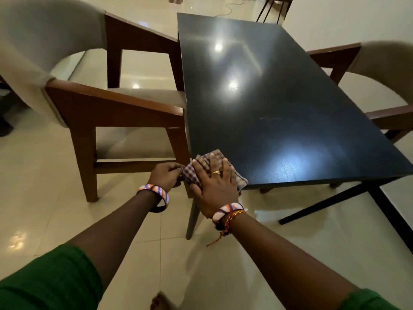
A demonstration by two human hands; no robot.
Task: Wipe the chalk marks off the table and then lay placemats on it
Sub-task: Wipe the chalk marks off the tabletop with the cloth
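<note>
Flat right hand (214, 184) presses checked cloth (206, 163).

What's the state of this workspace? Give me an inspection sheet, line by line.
Surface: dark table, glossy with glare; faint pale streak mid-top.
Job's things: checked cloth on the near left corner; no placemats seen.
Clutter: nothing seen.
Grippers: right hand presses flat on the cloth; left hand pinches its edge.
Cables: thin cord on the far floor.
Surroundings: left armchair, right armchair, tiled floor.
</note>
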